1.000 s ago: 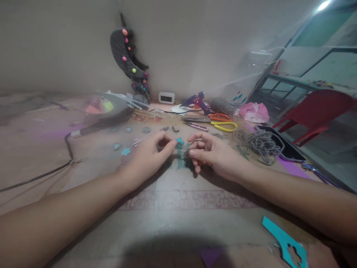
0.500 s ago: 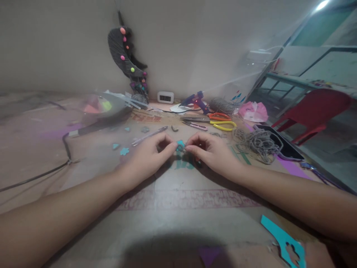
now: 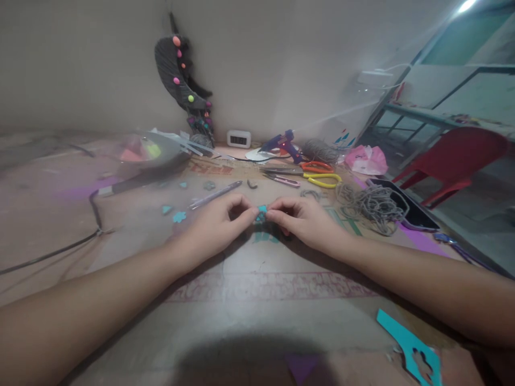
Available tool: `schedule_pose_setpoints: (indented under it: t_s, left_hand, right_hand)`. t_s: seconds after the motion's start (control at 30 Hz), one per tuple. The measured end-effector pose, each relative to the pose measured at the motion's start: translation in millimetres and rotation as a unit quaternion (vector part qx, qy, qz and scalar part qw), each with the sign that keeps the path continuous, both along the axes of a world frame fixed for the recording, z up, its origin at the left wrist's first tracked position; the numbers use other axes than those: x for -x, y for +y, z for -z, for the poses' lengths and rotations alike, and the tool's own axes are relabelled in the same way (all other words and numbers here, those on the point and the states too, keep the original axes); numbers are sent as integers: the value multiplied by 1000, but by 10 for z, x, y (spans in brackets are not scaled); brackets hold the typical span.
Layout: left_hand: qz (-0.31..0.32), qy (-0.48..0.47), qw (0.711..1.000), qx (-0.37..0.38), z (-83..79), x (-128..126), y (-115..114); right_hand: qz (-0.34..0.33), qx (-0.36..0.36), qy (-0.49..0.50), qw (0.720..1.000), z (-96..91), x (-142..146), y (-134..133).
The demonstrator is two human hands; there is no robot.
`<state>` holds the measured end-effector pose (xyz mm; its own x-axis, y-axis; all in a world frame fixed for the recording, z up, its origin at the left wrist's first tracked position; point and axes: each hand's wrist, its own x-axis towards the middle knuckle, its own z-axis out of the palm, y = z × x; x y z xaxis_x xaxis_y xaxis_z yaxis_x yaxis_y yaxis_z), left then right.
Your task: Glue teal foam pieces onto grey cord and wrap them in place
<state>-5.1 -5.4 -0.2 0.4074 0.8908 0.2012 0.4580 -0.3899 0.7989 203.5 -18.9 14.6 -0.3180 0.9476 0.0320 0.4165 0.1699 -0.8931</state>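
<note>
A small turquoise cut-out piece (image 3: 262,210), likely flower-shaped, is pinched between both hands over the middle of the table. My left hand (image 3: 225,219) grips its left side with thumb and forefinger. From the right, my right hand (image 3: 301,215) pinches the opposite edge; the fingertips hide much of the piece. Left of the hands lie a turquoise flower (image 3: 179,217) and a small turquoise scrap (image 3: 166,209). A pen (image 3: 215,195) rests just beyond my left hand. At the lower right is a turquoise sheet (image 3: 410,343) with a flower-shaped hole.
Scissors with orange handles (image 3: 317,167), yellow-handled pliers (image 3: 322,179) and a pink cutter (image 3: 286,182) lie beyond the hands. A glue gun (image 3: 284,145) and a clock (image 3: 238,139) stand by the wall. Tangled grey yarn (image 3: 376,209) overlaps a phone (image 3: 418,210). A cable (image 3: 60,249) crosses the left.
The turquoise piece has been turned slightly between my fingertips, and its upper edge shows differently. Both hands keep their pinch in nearly the same place.
</note>
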Motion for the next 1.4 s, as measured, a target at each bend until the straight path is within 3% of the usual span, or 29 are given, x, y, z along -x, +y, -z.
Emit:
schedule_pose_setpoints:
  t_s: [0.3,0.83,1.4]
  left_hand:
    - [26,10,999,15,-47,-22,-11]
    - [17,36,999,13,-30,-18,-13]
    - [40,57,998,4,-20,-14,6]
  right_hand:
    - [-1,-4,11,1000,15,1,2]
    - [-31,-59,0,998,39,-29,2]
    - [-6,-106,-34,994,54,-15,20]
